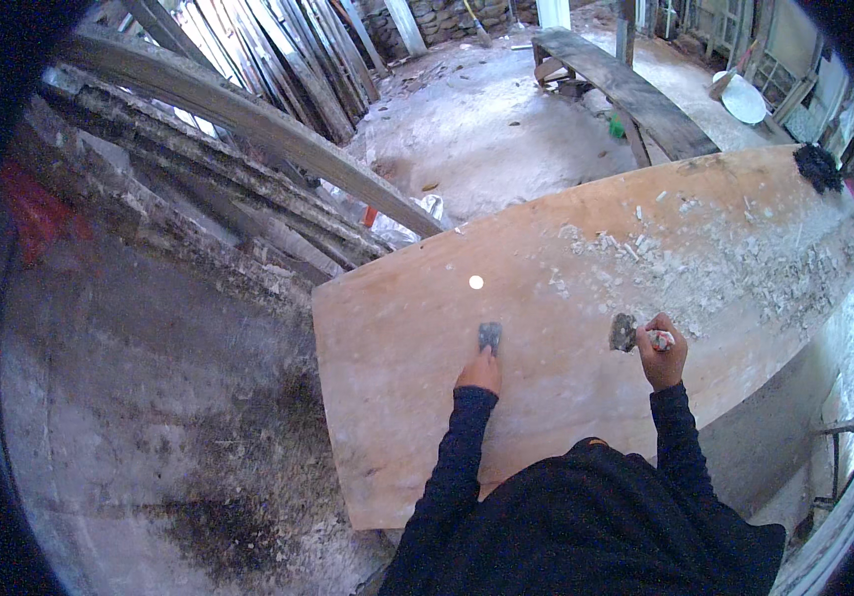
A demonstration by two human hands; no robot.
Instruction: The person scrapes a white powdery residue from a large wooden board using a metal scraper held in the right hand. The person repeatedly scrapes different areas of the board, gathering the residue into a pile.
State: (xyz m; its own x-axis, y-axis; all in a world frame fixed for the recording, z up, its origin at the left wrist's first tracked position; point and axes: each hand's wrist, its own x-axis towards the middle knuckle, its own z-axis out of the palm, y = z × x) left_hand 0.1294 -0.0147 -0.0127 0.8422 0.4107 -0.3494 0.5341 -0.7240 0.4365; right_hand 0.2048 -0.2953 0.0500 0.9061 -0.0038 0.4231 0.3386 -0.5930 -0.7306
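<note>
Two scrapers [489, 336] amid plaster crumbs [745, 268]

Soft daylight, fisheye bending, dark rim

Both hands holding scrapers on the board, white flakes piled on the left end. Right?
Not quite. The head view shows the flakes on the right end of the board. The rest holds: left hand and right hand each hold a scraper.
</note>
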